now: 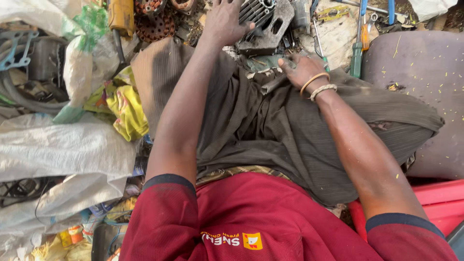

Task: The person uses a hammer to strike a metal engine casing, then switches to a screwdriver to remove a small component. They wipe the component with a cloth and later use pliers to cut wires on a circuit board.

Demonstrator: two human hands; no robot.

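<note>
Nearest us, our red shirt fills the lower frame, with dark brown cloth over our lap. At 12 o'clock our left hand lies with fingers spread over a grey finned metal engine part. At 1 o'clock our right hand, wearing two bangles, curls around a short grey metal piece on the cloth. Green-handled screwdriver lies at 2 o'clock.
</note>
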